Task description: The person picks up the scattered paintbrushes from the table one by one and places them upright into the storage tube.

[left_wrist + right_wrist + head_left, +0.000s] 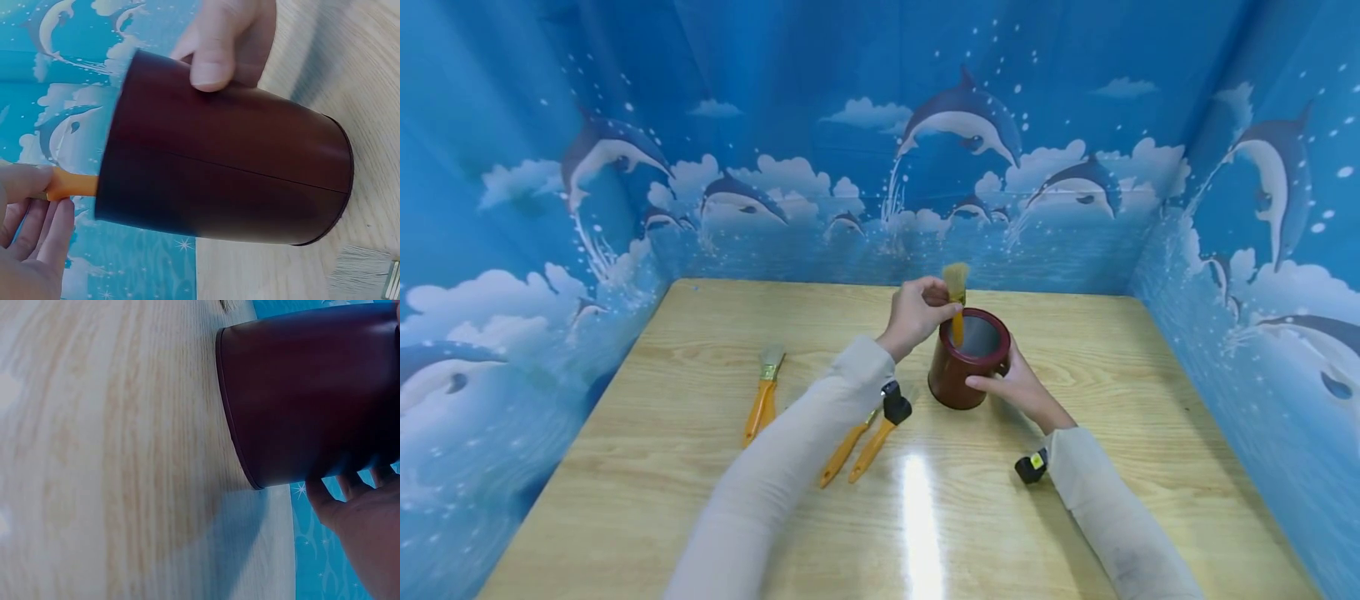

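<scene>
A dark reddish-brown cylindrical container [953, 375] with a thick rim stands at the middle right of the head view, its grey inside showing. My right hand [1018, 385] grips its right side, thumb across the front; the fingers curve along the wall [300, 400] in the right wrist view. My left hand [919, 317] pinches a paintbrush [956, 282] at the far rim. The brush is upright, pale bristles up, and its orange handle [78, 184] reaches into the container's mouth.
Orange-handled paintbrushes [762, 404] lie together at left on the wooden table [662, 500]. Two more handles, one left [842, 454] and one right [872, 450], lie below my left wrist, their upper ends partly hidden. A dolphin-print curtain [820, 225] encloses the table's back and sides.
</scene>
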